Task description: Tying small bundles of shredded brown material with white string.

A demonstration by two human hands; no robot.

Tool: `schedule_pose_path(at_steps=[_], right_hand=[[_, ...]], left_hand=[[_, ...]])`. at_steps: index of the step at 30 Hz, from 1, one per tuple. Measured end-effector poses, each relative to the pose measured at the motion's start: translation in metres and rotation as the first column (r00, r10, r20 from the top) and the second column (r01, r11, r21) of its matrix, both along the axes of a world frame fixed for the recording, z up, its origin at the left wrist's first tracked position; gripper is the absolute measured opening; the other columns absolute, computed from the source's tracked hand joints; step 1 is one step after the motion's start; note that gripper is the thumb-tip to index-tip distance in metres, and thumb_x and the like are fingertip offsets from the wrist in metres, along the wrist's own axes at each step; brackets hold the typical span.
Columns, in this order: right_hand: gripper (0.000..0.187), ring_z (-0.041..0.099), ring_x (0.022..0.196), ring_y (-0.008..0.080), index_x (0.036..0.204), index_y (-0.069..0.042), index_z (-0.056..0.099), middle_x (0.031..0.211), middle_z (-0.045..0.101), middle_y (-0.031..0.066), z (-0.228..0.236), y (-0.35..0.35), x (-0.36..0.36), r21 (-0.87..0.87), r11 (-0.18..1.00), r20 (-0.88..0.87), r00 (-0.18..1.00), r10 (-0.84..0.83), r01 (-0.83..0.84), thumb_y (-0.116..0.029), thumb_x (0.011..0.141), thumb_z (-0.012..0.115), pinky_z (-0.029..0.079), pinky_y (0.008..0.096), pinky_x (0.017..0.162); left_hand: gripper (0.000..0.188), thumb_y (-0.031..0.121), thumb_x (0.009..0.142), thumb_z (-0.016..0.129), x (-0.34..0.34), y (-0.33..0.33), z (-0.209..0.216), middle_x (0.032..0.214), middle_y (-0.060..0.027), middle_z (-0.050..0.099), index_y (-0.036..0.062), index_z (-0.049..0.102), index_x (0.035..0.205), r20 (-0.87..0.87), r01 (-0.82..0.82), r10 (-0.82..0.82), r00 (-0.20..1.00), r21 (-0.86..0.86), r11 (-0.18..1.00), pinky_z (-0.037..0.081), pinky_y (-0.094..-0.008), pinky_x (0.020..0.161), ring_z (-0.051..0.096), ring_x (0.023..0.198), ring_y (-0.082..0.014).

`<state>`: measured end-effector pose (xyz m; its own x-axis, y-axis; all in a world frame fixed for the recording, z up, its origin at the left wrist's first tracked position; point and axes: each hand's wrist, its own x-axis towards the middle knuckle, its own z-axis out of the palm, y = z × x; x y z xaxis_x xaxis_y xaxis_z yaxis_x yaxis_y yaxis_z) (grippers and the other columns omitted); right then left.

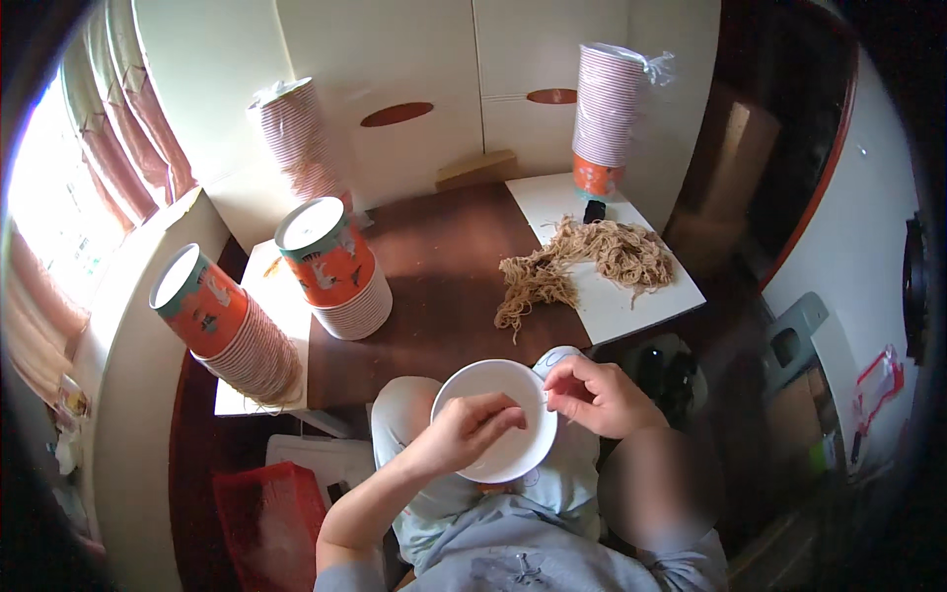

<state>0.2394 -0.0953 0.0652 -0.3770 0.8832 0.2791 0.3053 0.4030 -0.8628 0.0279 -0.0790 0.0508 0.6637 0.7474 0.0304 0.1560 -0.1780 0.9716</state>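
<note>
A white paper bucket [493, 381] rests in my lap, its round mouth facing up. My left hand [475, 430] reaches over the mouth, its fingers curled and pressed together; what they hold, if anything, is hidden. At the right side of the rim my right hand [597, 395] is closed in a pinch, thumb against fingertips. Anything between those fingers is too small to make out. Beyond my hands, a loose tangle of tan twine [621, 259] spreads over the right end of the table and onto its brown middle.
Two stacks of nested orange paper buckets, a nearer one [222, 321] and another [335, 271], stand at the table's left. Taller plastic-wrapped stacks rise at the back left [296, 133] and back right [604, 113]. A red basket [266, 523] sits low at the left.
</note>
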Motion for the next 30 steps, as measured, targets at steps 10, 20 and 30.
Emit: schedule_pose_path(at_steps=[10, 20, 30], right_hand=[[0.010, 0.058, 0.067, 0.0097, 0.083, -0.004, 0.058, 0.071, 0.060, 0.0042, -0.035, -0.002, 0.009, 0.020, 0.995, -0.008, 0.995, -0.101, 0.101, -0.007, 0.075, 0.064, 0.046, 0.0239, 0.060], [0.024, 0.057, 0.074, 0.0191, 0.088, -0.011, 0.052, 0.076, 0.057, 0.0018, -0.064, 0.000, -0.012, 0.425, 0.905, 0.324, 0.931, -0.167, 0.014, -0.012, 0.069, 0.066, 0.040, 0.0338, 0.073], [0.022, 0.056, 0.064, 0.0149, 0.087, -0.001, 0.054, 0.079, 0.059, 0.0066, -0.090, 0.013, 0.020, 0.191, 0.915, -0.020, 0.933, -0.358, 0.355, -0.008, 0.071, 0.068, 0.046, 0.0258, 0.060]], left_hand=[[0.023, 0.021, 0.078, 0.058, -0.020, 0.007, -0.042, 0.093, -0.0113, 0.060, 0.0036, 0.062, 0.091, -0.563, 0.277, 0.056, 0.824, 0.487, 0.828, 0.042, -0.0374, 0.084, 0.053, 0.093, -0.0280], [0.025, 0.028, 0.090, 0.048, 0.024, 0.000, -0.060, 0.072, 0.0057, 0.047, 0.0056, 0.054, 0.100, 0.085, 0.031, 0.005, 0.996, -0.417, 0.908, 0.034, -0.0151, 0.051, 0.041, 0.061, -0.0006], [0.019, 0.017, 0.086, 0.054, 0.034, 0.022, -0.088, 0.075, -0.0035, 0.057, -0.0023, 0.056, 0.088, -0.037, -0.219, 0.217, 0.976, -0.071, 0.973, 0.042, -0.0215, 0.063, 0.051, 0.072, -0.0083]])
